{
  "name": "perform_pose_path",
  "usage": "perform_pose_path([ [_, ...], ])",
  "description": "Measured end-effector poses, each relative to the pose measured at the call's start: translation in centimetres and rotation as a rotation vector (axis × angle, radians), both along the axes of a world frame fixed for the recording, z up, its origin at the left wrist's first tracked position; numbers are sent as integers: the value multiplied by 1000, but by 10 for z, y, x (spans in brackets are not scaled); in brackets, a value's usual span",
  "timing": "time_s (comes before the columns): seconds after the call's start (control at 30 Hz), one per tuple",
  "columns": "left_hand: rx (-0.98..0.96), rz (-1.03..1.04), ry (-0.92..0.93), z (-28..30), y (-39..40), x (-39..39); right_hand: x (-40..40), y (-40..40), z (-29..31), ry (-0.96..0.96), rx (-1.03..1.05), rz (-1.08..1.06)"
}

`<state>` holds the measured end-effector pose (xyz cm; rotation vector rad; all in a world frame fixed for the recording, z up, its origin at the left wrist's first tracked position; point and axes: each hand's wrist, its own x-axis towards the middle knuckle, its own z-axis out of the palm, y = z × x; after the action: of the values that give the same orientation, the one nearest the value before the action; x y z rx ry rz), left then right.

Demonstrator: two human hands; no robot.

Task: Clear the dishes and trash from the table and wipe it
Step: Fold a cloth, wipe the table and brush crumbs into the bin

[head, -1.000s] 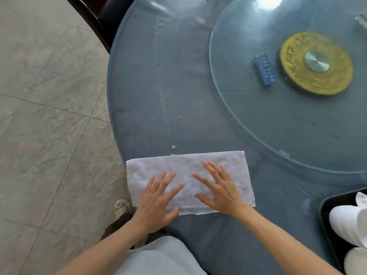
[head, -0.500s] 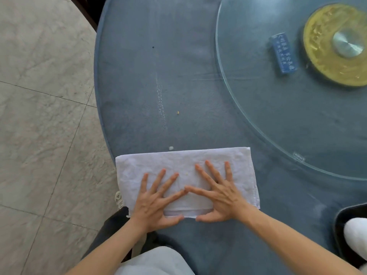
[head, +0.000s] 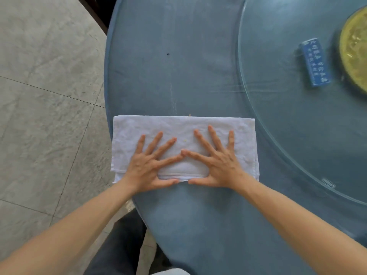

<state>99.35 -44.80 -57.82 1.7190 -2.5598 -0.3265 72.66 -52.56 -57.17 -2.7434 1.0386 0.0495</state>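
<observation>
**Head view: wiping under way, both hands flat on the cloth**

Head view, looking down from where the person stands at the rim of the round blue counter (head: 198, 62). Farthest left is grey tiled floor (head: 43, 96), and a dark chair (head: 95, 8) shows just past the counter's far edge.

Next comes the white cloth (head: 178, 128), folded into a long rectangle and lying flat near the counter's near-left edge, its left end reaching the rim. The left hand (head: 148, 165) lies on the cloth's left half, fingers straight and fanned out, palm pressing down. The right hand (head: 216, 163) mirrors it on the right half, also spread and pressing; the two index fingertips meet in the middle, and both thumbs rest along the cloth's near hem. Neither hand pinches or curls round the fabric.

Just beyond the cloth's far edge sits a small crumb (head: 189, 115), with a faint pale streak (head: 173, 96) running away from it, and a dark speck (head: 168, 54) further out. Farther right is the glass turntable (head: 278, 116), carrying a small blue box (head: 315, 62) beside a yellow centre disc (head: 353, 48).

As I judge it, the clearing is mostly finished here: no dishes or trash show on this stretch. The wiping looks only partly done, since the crumb, streak and speck lie ahead of the cloth. Whether the blue box should be removed, I cannot tell.
</observation>
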Motion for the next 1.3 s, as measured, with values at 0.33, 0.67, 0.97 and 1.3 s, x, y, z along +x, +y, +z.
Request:
perform_pose_path([
  [0.33,-38,-19,44,-1,-35,23,22,-37,1,3,-24,-3],
  [0.67,-73,-86,12,-6,-142,86,79,-118,-1,62,-30,-118],
  [0.97,-34,-144,-35,-4,-266,139,126,-222,-6,81,-46,-200],
  [1.3,-37,-206,2,-7,-330,159,143,-268,-8,85,-26,-245],
])
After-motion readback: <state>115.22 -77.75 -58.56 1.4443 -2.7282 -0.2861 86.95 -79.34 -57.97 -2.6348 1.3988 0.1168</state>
